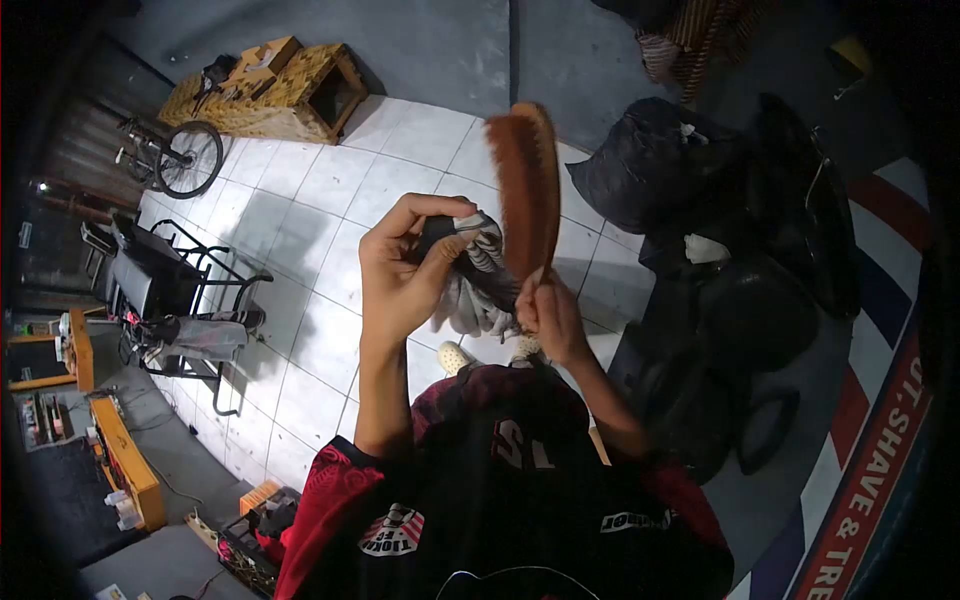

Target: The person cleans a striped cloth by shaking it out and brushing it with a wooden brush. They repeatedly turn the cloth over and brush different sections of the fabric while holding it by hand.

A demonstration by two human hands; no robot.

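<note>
My left hand (408, 262) pinches a bunched grey cloth (462, 304) between thumb and fingers. A dark part and a black-and-white striped part of it show at the fingertips, and its grey folds hang below. My right hand (550, 318) is wrapped round the lower end of a wooden brush (530, 190) with thick reddish-brown bristles. The brush stands nearly upright, its bristles facing left toward the cloth. In this view its lower bristles overlap the cloth's right side.
White floor tiles (325, 265) lie below, with pale dotted shoes (454, 357) at my feet. A black chair (165, 270) and a bicycle (185, 160) stand left. A patterned bench (270, 100) is at the back. Black padded seating (720, 300) fills the right, beside a lettered banner (865, 480).
</note>
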